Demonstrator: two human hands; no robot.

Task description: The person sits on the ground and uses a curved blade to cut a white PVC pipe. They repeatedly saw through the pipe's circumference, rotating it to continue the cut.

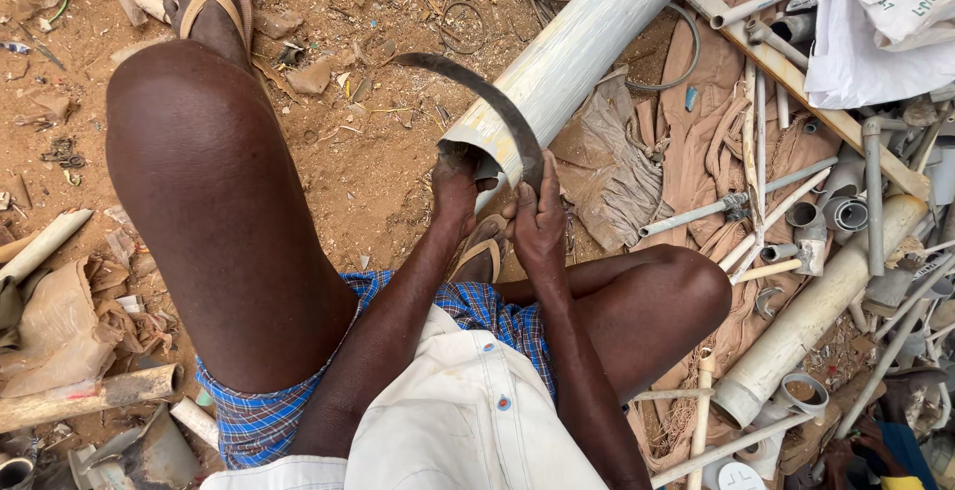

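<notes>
The large grey-white plastic pipe lies on the dirt ground, its cut end at both hands. Left hand grips the rim; right hand is closed around the curved sickle blade. A slip could cut the fingers or sandalled foot.

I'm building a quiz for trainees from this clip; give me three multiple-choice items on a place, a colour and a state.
1. Where does the big grey plastic pipe end?
A at the hands
B behind the left knee
C on the white sacks

2. What colour are the checked shorts?
A red
B blue
C green

3. What is the state of the curved dark metal blade?
A lying on the soil
B held at the pipe's rim
C hanging up

A: its cut end meets the left hand.
B: blue checks show.
B: the right hand grips it.
</notes>
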